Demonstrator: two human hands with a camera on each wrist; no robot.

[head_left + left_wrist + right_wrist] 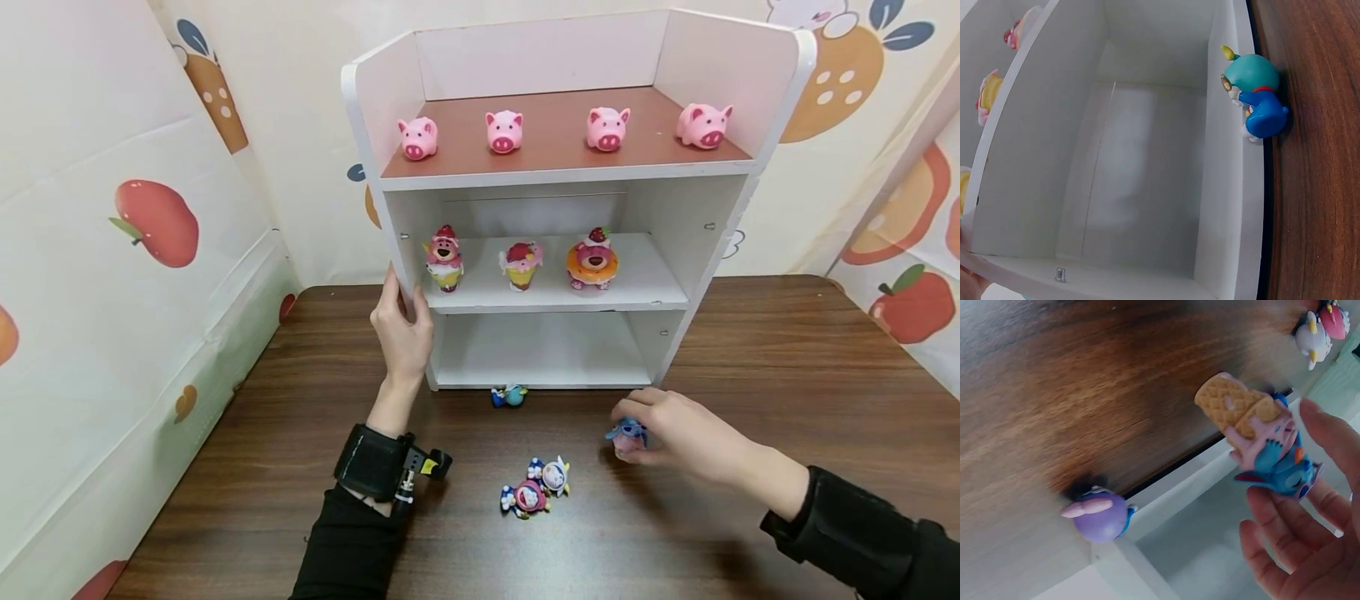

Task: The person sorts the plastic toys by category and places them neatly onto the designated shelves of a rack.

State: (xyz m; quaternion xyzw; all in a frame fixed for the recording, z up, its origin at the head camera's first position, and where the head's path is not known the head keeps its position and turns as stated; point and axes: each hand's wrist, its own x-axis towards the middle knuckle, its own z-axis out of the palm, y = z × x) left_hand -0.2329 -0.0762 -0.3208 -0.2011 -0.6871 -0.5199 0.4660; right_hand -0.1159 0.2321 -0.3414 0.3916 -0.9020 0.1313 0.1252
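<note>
My left hand (pixel 405 337) holds the left side panel of a white toy shelf (pixel 525 177), its thumb and fingers on either side of the panel's edge. Only some of its fingertips show in the left wrist view. Between the thumb and fingers of my right hand (pixel 686 429) is a blue Stitch figurine in a waffle cone (pixel 1260 434), held over the table before the shelf's right part. A purple round figurine (pixel 1100 519) sits by the shelf's bottom corner, and the right hand hides it in the head view. A teal-and-blue figurine (pixel 1260 94) lies against the shelf's bottom front edge.
Two small figurines (pixel 527 497) (pixel 556 477) lie together on the wooden table (pixel 465 550). Several pink pigs (pixel 504 132) line the top shelf. On the middle shelf stand a bear in a cup (pixel 445 260), an ice-cream figurine (pixel 521 265) and a bear with a doughnut (pixel 592 262).
</note>
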